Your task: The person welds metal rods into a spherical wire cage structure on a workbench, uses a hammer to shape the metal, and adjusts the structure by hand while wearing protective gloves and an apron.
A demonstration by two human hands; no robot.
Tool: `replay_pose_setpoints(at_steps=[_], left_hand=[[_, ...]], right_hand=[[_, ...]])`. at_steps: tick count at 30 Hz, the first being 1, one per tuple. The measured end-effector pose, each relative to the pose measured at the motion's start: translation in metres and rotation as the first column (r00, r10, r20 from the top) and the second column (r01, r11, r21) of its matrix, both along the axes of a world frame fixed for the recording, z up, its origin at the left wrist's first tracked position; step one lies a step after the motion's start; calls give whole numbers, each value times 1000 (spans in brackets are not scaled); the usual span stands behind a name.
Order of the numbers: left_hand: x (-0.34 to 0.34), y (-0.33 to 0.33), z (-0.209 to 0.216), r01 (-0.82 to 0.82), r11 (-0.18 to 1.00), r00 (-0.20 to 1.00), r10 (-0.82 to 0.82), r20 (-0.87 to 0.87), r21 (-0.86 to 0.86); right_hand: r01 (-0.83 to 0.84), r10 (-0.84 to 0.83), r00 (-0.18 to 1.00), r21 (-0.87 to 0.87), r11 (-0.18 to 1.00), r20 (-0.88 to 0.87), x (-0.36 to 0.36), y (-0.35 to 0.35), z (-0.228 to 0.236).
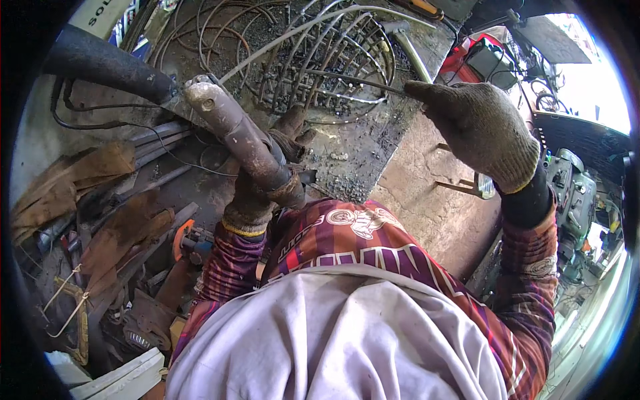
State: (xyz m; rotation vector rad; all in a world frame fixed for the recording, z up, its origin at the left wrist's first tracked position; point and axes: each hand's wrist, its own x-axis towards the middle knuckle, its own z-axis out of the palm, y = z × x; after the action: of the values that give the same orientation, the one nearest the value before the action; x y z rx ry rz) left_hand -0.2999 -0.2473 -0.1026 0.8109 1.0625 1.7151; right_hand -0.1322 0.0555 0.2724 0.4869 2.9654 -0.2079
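My left hand (250,200), in a dirty knit glove, is closed around a thick, worn brown cylindrical tool (243,137) with a pale, scuffed end. It angles up and left over the worktable; its exact kind is unclear. Out to the right, my gloved right hand (477,127) pinches the end of a thin dark metal rod (357,81). That rod reaches left across a rounded frame of bent metal rods (333,50) lying on the grimy metal worktable (340,163). I cannot tell whether the rod touches the frame.
A hammer (415,57) lies beside the frame, near an orange-handled tool (425,8). Wire coils (213,30) lie behind. A thick dark pipe (110,63) juts in at upper left. Brown cloths (73,180) and scrap fill the left; an engine-like machine (570,193) stands right.
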Motion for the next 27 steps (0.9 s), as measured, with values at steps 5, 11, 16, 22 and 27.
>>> replay_pose_setpoints(at_steps=[5,11,16,22,27], left_hand=[[-7,2,27,-44,990,967,9,-255,-131],[-12,3,61,-97,985,915,33,-402,-139],[-20,2,121,-11,996,982,-7,-190,-92],[-18,-29,188,1,994,590,90,803,-112],[-20,-69,170,-206,972,884,134,449,114]], right_hand=[[-29,30,999,20,999,-34,3,3,-3],[-66,68,997,52,996,-37,5,7,-7],[-74,76,996,49,996,-40,4,7,-4],[54,-53,998,-50,997,34,-1,1,2],[34,-33,999,-46,998,8,1,3,-2]])
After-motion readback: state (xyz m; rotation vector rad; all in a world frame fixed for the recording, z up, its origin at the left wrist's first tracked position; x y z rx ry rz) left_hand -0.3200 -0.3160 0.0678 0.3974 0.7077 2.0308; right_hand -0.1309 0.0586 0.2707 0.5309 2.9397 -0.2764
